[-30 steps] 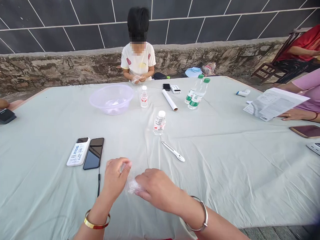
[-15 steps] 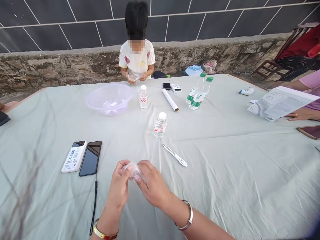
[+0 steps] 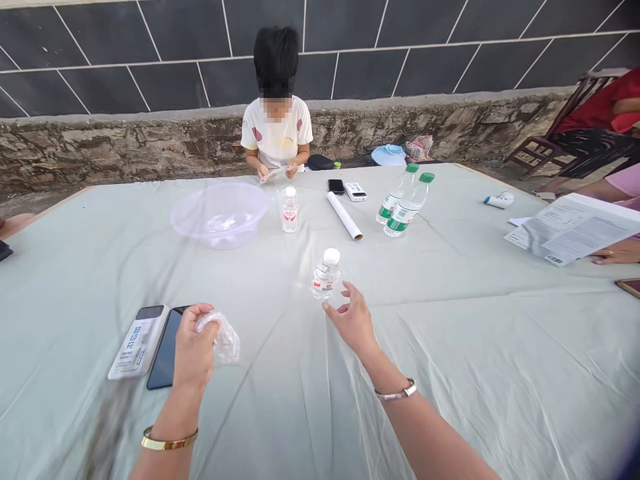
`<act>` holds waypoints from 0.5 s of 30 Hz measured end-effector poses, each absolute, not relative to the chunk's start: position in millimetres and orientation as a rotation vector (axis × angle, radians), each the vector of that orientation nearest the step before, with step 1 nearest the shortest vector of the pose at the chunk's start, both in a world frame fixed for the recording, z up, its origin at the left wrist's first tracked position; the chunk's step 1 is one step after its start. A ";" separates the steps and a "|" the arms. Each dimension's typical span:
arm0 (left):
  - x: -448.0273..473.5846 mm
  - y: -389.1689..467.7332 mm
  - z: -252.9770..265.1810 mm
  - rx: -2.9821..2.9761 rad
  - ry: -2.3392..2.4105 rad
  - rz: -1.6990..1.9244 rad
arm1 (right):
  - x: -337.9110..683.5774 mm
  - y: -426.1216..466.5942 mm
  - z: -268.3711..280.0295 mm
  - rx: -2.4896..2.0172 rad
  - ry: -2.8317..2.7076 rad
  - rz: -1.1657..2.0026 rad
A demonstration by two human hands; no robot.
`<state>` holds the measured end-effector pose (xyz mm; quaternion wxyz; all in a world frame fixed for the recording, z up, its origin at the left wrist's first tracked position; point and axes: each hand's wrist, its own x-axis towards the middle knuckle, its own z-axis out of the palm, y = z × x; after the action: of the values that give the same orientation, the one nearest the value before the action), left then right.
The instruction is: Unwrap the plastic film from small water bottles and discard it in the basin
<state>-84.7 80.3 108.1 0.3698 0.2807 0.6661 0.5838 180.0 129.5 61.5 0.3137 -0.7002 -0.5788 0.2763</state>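
My left hand (image 3: 196,343) is closed on a crumpled piece of clear plastic film (image 3: 226,339), held above the dark phone (image 3: 163,353). Its thumb and fingers pinch the upper left of the bundle. My right hand (image 3: 353,317) has its thumb and fingers apart and holds nothing that I can see. Those fingertips are just right of a small clear water bottle (image 3: 325,279) with a white cap, standing upright; whether they touch it I cannot tell. The white pen-like tool seen earlier is out of sight, where my right hand now is.
A white power bank (image 3: 139,343) lies beside the phone. Farther back are a translucent purple basin (image 3: 220,213), another small bottle (image 3: 289,212), a white roll (image 3: 344,215) and two green-capped bottles (image 3: 403,207). Across the table a person (image 3: 277,137) handles clear plastic; another person's hand is near papers (image 3: 575,227).
My hands have parted. The left moved left with the plastic; the right let go of it and moved right and forward to the small bottle. The view tilted up slightly.
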 end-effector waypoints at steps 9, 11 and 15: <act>-126.2 208.4 139.5 1.325 2.000 1.358 | 181.2 209.0 46.0 -1.832 -1.559 0.764; -135.2 250.2 148.9 1.531 2.204 1.318 | 184.1 231.5 44.0 -1.881 -1.510 0.723; -154.9 330.7 141.4 1.812 2.385 1.166 | 190.0 295.9 40.9 -1.963 -1.402 0.605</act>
<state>-154.9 330.7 141.4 -0.0361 0.5634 0.7415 0.3625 190.0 295.9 40.9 0.3213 -0.7475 -0.5338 0.2304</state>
